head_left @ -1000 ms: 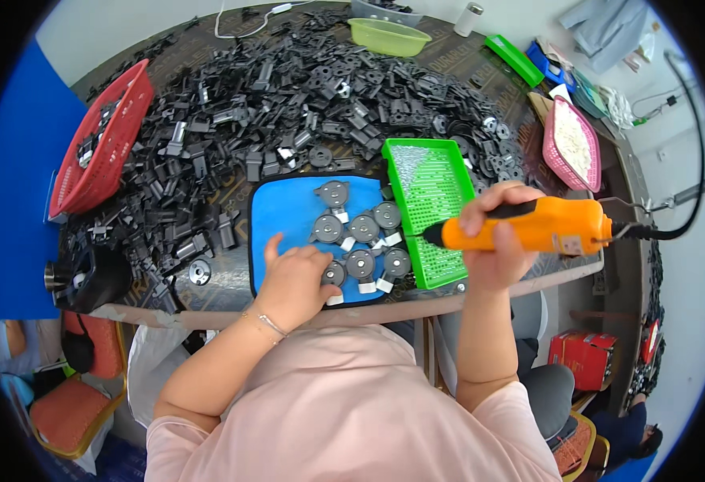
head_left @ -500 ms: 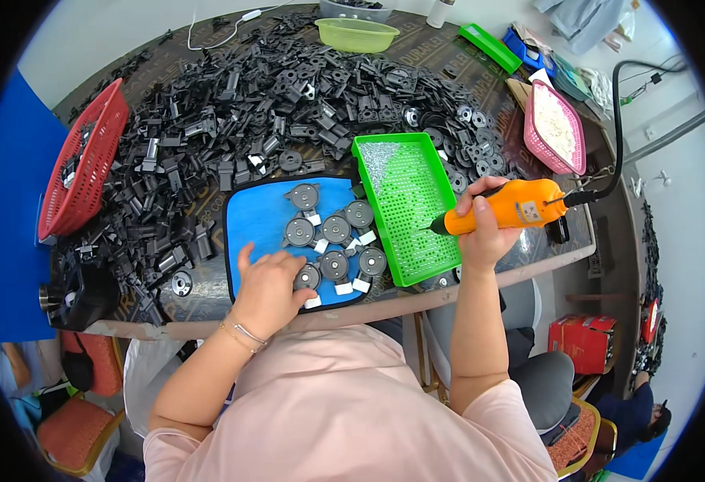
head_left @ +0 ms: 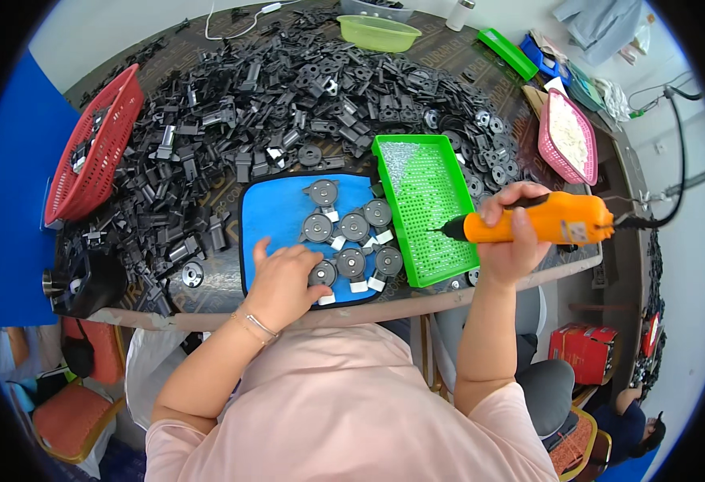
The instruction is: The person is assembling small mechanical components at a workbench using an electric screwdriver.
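My left hand (head_left: pixel 282 277) rests on a blue mat (head_left: pixel 270 213), its thumb and forefinger around the near-left round black part (head_left: pixel 321 274). Several more round black parts (head_left: pixel 355 227) with white tabs lie close together on the mat. My right hand (head_left: pixel 515 241) is closed around an orange electric screwdriver (head_left: pixel 557 218), held nearly level with its bit pointing left. That bit is over a green perforated tray (head_left: pixel 393 201), which has small silvery screws heaped at its far-left corner and scattered across its bottom.
A big heap of black plastic parts (head_left: pixel 288 104) covers the table beyond the mat. A red basket (head_left: pixel 130 120) stands at the left, a pink basket (head_left: pixel 565 165) with white pieces at the right. A yellow-green bowl (head_left: pixel 378 36) sits at the back. The screwdriver's cord (head_left: pixel 680 161) hangs at the right.
The screwdriver has shifted slightly to the right, its bit still over the tray. My left hand stays at the same round part. The whole view has swung a little.
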A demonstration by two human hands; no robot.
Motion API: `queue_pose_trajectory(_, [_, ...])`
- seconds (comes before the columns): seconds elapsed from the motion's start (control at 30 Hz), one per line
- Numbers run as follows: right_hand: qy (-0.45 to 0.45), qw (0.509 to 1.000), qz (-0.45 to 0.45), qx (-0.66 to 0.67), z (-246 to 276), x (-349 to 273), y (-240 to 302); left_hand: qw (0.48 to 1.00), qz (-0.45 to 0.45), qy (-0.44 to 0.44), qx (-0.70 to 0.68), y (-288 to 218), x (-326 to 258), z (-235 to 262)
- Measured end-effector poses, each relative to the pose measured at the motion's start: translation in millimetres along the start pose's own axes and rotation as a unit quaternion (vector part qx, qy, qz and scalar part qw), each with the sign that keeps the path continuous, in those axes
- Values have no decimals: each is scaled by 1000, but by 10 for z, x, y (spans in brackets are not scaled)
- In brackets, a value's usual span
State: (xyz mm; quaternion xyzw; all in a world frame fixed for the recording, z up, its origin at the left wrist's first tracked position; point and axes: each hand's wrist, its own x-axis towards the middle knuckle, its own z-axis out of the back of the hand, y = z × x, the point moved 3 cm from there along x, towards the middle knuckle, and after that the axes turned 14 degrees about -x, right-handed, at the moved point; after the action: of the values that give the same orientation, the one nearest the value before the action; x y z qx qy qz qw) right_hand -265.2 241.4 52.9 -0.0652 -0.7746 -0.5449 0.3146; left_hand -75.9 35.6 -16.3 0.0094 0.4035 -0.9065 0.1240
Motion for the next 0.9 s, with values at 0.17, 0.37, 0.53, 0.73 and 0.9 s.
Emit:
queue_pose_trajectory(0.17, [137,990,15,16,-779,-293,9,1000,-19,-9,-2,63,-2,-15])
queue_pose_trajectory(0.37, [212,977,23,15,-1266,-488,-116,1000,-19,-13,-3,84,5,-51])
queue_pose_trajectory(0.53, [249,964,74,-54,-1364,-495,-174,999,-32,-19,-4,151,24,-81])
queue_pose_trajectory(0.73, [303,942,58,-134,-1440,-545,-94,997,-64,-38,-2,162,29,-59])
queue_pose_trajectory(0.9, [277,960,8,-33,-1436,-609,-214,995,-84,-55,14,113,10,-49])
